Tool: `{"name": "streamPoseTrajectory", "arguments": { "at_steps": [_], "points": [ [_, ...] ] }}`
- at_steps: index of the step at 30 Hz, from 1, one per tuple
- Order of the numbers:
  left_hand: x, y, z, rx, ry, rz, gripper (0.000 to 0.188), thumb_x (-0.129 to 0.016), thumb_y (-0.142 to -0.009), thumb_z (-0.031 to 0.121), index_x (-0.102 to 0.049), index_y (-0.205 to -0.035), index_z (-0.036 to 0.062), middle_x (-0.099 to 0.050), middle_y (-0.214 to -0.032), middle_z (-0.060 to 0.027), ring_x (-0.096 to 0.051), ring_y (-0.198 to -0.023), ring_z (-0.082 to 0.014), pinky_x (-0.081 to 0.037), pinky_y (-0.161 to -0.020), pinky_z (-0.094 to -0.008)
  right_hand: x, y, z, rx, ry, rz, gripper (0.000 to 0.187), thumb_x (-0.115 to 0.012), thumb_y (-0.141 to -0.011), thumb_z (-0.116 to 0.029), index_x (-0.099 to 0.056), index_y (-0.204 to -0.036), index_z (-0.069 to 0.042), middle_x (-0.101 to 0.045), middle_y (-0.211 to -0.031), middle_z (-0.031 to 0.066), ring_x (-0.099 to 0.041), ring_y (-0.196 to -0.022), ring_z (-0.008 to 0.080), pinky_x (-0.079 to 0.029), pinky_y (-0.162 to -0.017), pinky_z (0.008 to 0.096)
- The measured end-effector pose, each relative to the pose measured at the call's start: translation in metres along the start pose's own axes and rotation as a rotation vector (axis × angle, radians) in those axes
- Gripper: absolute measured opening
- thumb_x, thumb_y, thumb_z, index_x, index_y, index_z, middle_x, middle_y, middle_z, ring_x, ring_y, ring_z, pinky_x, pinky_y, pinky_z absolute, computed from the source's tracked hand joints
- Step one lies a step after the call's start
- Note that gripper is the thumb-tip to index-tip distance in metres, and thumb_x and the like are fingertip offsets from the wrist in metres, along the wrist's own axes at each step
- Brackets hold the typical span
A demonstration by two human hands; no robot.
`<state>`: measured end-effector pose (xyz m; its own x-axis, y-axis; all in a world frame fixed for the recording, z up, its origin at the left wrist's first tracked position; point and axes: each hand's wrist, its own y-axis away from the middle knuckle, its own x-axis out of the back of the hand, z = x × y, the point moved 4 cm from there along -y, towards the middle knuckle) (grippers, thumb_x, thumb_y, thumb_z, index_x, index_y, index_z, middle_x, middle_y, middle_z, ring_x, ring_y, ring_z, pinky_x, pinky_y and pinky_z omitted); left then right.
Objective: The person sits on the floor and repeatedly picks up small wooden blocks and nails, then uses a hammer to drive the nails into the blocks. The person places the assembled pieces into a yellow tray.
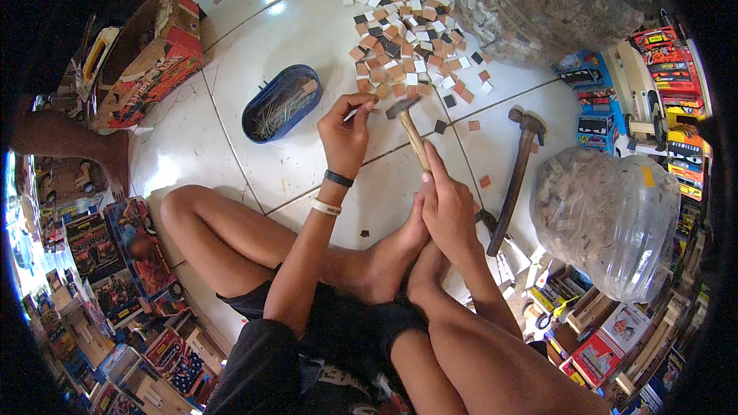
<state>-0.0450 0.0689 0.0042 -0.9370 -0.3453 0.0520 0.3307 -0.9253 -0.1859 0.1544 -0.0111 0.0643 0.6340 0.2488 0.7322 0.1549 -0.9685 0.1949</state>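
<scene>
My right hand is wrapped round the pale wooden handle of a small hammer, whose metal head points away from me. To the left of that head, my left hand is pinched at the fingertips; what they hold is too small to make out. A blue oval tin with many thin nail-like metal pieces lies left of my left hand. Beyond both hands spreads a pile of small square pieces in white, black and orange-brown. A second hammer, dark-handled, lies on the floor to my right.
Two big clear plastic containers with greyish contents stand at right, one far and one nearer. A red cardboard box sits far left, near another person's leg. Colourful wooden toy trucks crowd both sides of the tiled floor.
</scene>
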Motion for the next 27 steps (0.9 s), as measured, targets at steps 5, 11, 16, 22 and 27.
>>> {"name": "streamPoseTrajectory", "arguments": {
  "at_steps": [5, 11, 16, 22, 27],
  "points": [
    [0.005, 0.0, 0.019, 0.288, 0.248, 0.039, 0.011, -0.073, -0.101, 0.004, -0.072, -0.106, -0.0054, -0.078, -0.104, -0.0115, -0.075, -0.098, -0.0175, -0.062, -0.087, -0.031, 0.002, 0.002, 0.003, 0.025, 0.108, 0.014, 0.055, -0.065, -0.101, -0.017, -0.049, -0.152, -0.005, -0.067, -0.117, 0.0253, -0.068, -0.105, 0.0458, -0.054, -0.091, 0.055],
    [-0.001, 0.019, 0.066, 0.456, 0.396, -0.092, 0.012, -0.071, -0.102, 0.006, -0.07, -0.108, -0.0034, -0.075, -0.111, -0.012, -0.075, -0.104, -0.0226, -0.063, -0.096, -0.0356, -0.002, -0.028, -0.026, 0.185, -0.491, 0.152, 0.028, -0.067, -0.104, -0.016, -0.062, -0.127, 0.0, -0.069, -0.115, 0.0172, -0.07, -0.097, 0.0254, -0.056, -0.078, 0.0378],
    [0.009, 0.02, 0.082, 0.457, 0.395, -0.183, 0.01, -0.07, -0.103, 0.006, -0.071, -0.109, -0.001, -0.075, -0.107, -0.0094, -0.075, -0.1, -0.0187, -0.062, -0.093, -0.0342, -0.016, -0.04, -0.032, 0.041, -1.051, -0.257, 0.023, -0.05, -0.115, -0.025, -0.057, -0.107, -0.005, -0.056, -0.082, -0.0007, -0.048, -0.067, 0.0066, -0.04, -0.062, 0.0227],
    [0.017, 0.018, 0.087, 0.403, 0.55, -0.322, 0.008, -0.071, -0.101, 0.003, -0.063, -0.098, 0.0026, -0.07, -0.095, -0.0055, -0.07, -0.089, -0.0139, -0.058, -0.087, -0.0301, -0.013, -0.032, -0.039, 0.014, -1.295, -0.585, 0.028, -0.049, -0.115, -0.029, -0.054, -0.099, -0.007, -0.045, -0.079, -0.0035, -0.04, -0.067, 0.0066, -0.034, -0.062, 0.0226],
    [0.015, 0.019, 0.099, 0.302, 0.545, -0.386, 0.01, -0.07, -0.101, 0.002, -0.061, -0.099, 0.0036, -0.068, -0.094, -0.0049, -0.07, -0.09, -0.0134, -0.056, -0.086, -0.0299, -0.001, -0.033, -0.043, 0.05, -1.202, -0.666, 0.029, -0.05, -0.115, -0.031, -0.054, -0.1, -0.006, -0.044, -0.079, -0.0045, -0.039, -0.066, 0.006, -0.034, -0.063, 0.0222]
  ]
}}
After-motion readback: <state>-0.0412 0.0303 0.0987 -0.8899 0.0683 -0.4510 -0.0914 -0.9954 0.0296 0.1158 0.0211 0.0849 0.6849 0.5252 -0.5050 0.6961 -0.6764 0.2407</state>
